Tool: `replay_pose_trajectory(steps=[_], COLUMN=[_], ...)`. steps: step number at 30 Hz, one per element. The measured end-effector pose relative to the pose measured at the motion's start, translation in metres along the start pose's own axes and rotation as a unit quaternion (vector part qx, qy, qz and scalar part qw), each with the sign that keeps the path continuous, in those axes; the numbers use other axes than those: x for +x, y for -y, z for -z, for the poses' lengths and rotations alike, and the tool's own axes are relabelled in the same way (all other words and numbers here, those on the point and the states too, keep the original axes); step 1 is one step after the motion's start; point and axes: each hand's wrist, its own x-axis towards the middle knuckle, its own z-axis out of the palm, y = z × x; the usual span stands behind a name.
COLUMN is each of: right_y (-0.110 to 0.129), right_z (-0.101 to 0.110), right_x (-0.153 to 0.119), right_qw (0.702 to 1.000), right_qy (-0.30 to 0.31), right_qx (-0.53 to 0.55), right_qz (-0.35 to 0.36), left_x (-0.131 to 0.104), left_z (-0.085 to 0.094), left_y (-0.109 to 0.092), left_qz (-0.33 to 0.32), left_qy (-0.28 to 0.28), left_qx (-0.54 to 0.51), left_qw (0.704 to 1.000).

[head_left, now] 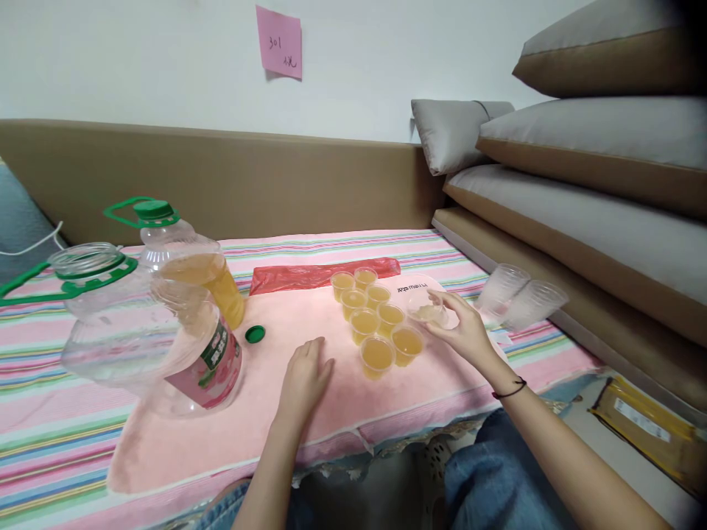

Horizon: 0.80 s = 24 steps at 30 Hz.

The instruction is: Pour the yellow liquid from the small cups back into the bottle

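At the far left, an uncapped, seemingly empty bottle (157, 350) stands in front of a capped bottle (215, 285) partly filled with amber liquid. A loose green cap (255, 334) lies beside them on the pink mat (232, 434). The left hand (305, 374) rests on the mat, fingers relaxed, gripping nothing. Behind it lies a red plastic sheet (325, 275). Next, eight filled cups (365, 322) stand upright in two columns running away from the person. The right hand (462, 327), the nearer one to the right column, pinches a clear cup (428, 308) between thumb and fingers, set about the cup's width apart. This cup lies left of the palm, just beside that column; its exact axis cannot be told. Farther right lie two cup stacks (535, 305).
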Motion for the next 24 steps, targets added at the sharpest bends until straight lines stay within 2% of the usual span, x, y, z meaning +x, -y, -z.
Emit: replay_pose_trajectory(steps=[5,11,24], right_y=[-0.010,-0.016,-0.020], right_z=[-0.007,-0.014,-0.023], right_x=[0.013,0.028,0.037], right_qw=[1.000,0.998,0.997], right_qy=[0.000,0.034,0.031], right_qx=[-0.008,-0.042,-0.056], right_qz=[-0.011,0.022,0.048], left_x=[0.000,0.001,0.001], left_z=[-0.003,-0.001,0.002], left_y=[0.002,0.002,0.000], left_qz=[0.004,0.012,0.022], left_qy=[-0.008,0.000,0.011], left_qx=[0.002,0.002,0.007], left_qw=[1.000,1.000,1.000])
